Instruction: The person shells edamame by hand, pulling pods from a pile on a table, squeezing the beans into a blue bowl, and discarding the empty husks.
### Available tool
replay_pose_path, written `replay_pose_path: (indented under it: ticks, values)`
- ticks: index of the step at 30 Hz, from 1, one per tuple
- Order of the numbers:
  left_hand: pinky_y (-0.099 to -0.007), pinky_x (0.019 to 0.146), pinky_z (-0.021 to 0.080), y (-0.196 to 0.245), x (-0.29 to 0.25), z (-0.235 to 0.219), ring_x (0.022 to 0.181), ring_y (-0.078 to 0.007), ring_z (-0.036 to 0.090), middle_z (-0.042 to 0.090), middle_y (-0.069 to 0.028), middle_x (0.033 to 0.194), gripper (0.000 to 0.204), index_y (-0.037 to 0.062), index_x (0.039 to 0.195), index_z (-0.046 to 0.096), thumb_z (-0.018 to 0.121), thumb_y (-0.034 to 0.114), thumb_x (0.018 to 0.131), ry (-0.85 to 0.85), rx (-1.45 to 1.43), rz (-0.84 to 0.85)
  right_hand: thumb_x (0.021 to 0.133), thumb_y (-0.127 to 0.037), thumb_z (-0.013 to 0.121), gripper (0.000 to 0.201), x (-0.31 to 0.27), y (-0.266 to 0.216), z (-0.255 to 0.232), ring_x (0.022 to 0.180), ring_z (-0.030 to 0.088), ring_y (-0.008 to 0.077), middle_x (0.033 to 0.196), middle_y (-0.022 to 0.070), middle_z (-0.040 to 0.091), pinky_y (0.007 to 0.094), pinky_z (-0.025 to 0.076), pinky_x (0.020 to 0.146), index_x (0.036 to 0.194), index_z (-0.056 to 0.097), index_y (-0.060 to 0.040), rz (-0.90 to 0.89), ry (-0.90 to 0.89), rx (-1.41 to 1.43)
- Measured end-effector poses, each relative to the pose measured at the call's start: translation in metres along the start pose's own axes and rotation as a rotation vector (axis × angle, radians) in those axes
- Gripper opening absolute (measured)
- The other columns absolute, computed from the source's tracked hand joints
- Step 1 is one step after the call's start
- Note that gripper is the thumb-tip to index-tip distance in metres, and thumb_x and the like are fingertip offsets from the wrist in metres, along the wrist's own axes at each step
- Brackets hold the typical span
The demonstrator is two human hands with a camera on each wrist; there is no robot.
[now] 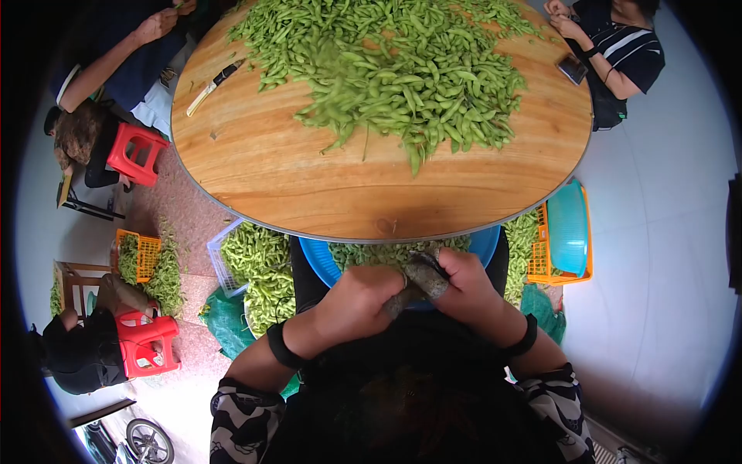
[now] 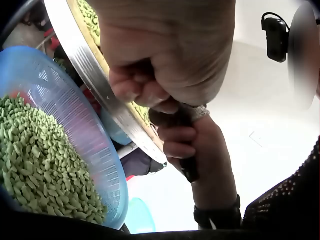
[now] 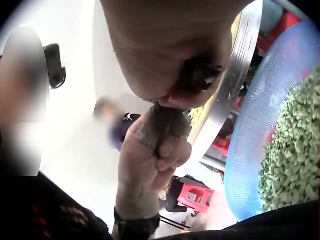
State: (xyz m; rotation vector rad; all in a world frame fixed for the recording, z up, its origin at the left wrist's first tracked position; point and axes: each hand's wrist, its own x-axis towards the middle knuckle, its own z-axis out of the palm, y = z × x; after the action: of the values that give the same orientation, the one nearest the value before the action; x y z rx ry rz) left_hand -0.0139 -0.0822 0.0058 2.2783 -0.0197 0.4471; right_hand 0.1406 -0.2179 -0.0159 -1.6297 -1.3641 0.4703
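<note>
Both hands meet above the blue basket [image 1: 315, 259], close to the body. The left hand [image 1: 357, 303] has its fingers curled against a grey wrap [image 3: 157, 125] at its thumb. Beside it, the right hand [image 1: 473, 292] is curled round a dark grey piece [image 2: 189, 167], with a grey patch [image 1: 425, 276] at its thumb side. In the left wrist view the right hand [image 2: 207, 160] is below the left hand [image 2: 170, 50]. The right wrist view has the left hand [image 3: 137, 170] under the right hand [image 3: 175, 50]. Whether any pod is between the fingers cannot be seen.
Green pods [image 1: 410, 85] are heaped on the round wooden table [image 1: 294, 182], with a knife [image 1: 215, 87] at left and a phone [image 1: 572, 69] at right. Shelled beans [image 2: 42, 165] fill the basket. More pods [image 1: 259, 263] and an orange crate [image 1: 539, 263] flank the legs. Other people sit around.
</note>
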Motion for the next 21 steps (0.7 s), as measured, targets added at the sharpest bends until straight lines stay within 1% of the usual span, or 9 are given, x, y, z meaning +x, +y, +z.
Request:
replay_pose_path:
  ticks: [2,3,5,9,14,16,18,19,21]
  values:
    - [-0.0337,0.053,0.045,-0.002,-0.003,-0.003,0.058,-0.0303,0.056,0.057,-0.0123,0.067,0.006,0.0032,0.083,0.059,0.063,0.007,0.086,-0.026,-0.233,-0.070,0.090,-0.024,0.064,0.024,0.006,-0.019,-0.018,0.052,0.054,0.0132,0.070,0.0066,0.059,0.0269,0.040,0.046,0.099,0.057,-0.0033,0.722,-0.394,0.569]
    - [-0.0327,0.054,0.046,-0.003,-0.004,-0.005,0.059,-0.0280,0.057,0.058,-0.0108,0.069,0.005,0.0034,0.085,0.060,0.063,0.007,0.086,-0.049,-0.465,-0.140,0.090,-0.024,0.064,0.024,0.007,-0.021,-0.018,0.052,0.054,0.0132,0.070,0.0066,0.059,0.0269,0.040,0.046,0.099,0.057,-0.0033,0.721,-0.397,0.565]
    - [-0.0313,0.055,0.046,-0.002,-0.002,-0.013,0.060,-0.0238,0.057,0.058,-0.0097,0.069,0.004,0.0035,0.087,0.060,0.062,0.007,0.088,-0.092,-0.491,-0.181,0.092,-0.026,0.062,0.023,0.010,-0.025,-0.018,0.050,0.046,0.0033,0.070,0.0003,0.056,0.0201,0.033,0.043,0.100,0.058,-0.0054,0.648,-0.366,0.919]
    - [-0.0282,0.057,0.046,-0.004,-0.002,-0.013,0.061,-0.0129,0.056,0.056,-0.0066,0.066,0.006,0.0033,0.090,0.061,0.058,0.008,0.091,-0.092,-0.622,-0.263,0.092,-0.018,0.061,0.015,0.017,-0.029,-0.018,0.049,0.044,0.0036,0.067,-0.0005,0.054,0.0191,0.033,0.045,0.097,0.058,-0.0051,0.639,-0.325,0.892]
    - [-0.0283,0.058,0.045,-0.009,-0.015,-0.009,0.061,-0.0118,0.052,0.054,-0.0045,0.066,0.007,0.0024,0.088,0.056,0.054,0.007,0.093,-0.128,-0.757,-0.529,0.086,-0.011,0.068,0.027,0.011,0.000,0.000,0.072,0.056,0.0085,0.084,-0.0016,0.062,0.0265,0.047,0.061,0.110,0.059,-0.0019,0.075,-0.129,0.298]
    - [-0.0283,0.057,0.045,-0.010,-0.019,-0.010,0.061,-0.0114,0.051,0.053,-0.0034,0.067,0.008,0.0020,0.088,0.055,0.052,0.007,0.093,-0.157,-0.829,-0.589,0.084,-0.011,0.068,0.027,0.014,-0.009,-0.004,0.080,0.059,0.0113,0.091,0.0043,0.064,0.0283,0.049,0.070,0.107,0.059,-0.0017,0.170,-0.197,0.370]
    - [-0.0320,0.058,0.045,-0.012,-0.021,-0.010,0.060,-0.0207,0.055,0.056,-0.0087,0.071,0.004,0.0003,0.087,0.051,0.052,0.004,0.089,-0.208,-0.840,-0.442,0.081,-0.010,0.068,0.027,0.017,-0.018,-0.008,0.088,0.062,0.0142,0.098,0.0102,0.066,0.0301,0.050,0.078,0.105,0.060,-0.0015,0.266,-0.265,0.443]
    - [-0.0320,0.058,0.045,-0.012,-0.022,-0.010,0.060,-0.0207,0.055,0.056,-0.0087,0.071,0.004,0.0003,0.087,0.051,0.052,0.004,0.089,-0.204,-0.841,-0.441,0.080,-0.011,0.070,0.026,0.019,-0.020,-0.010,0.086,0.063,0.0179,0.097,0.0110,0.065,0.0301,0.050,0.077,0.103,0.061,-0.0020,0.278,-0.327,0.181]
    - [-0.0384,0.061,0.048,-0.011,-0.023,-0.011,0.067,-0.0343,0.059,0.059,-0.0162,0.079,0.008,-0.0005,0.092,0.054,0.054,0.001,0.083,-0.135,-0.237,-0.267,0.078,-0.011,0.072,0.026,0.020,-0.024,-0.008,0.084,0.063,0.0217,0.097,0.0118,0.064,0.0301,0.050,0.075,0.100,0.061,-0.0024,0.284,-0.380,-0.085]
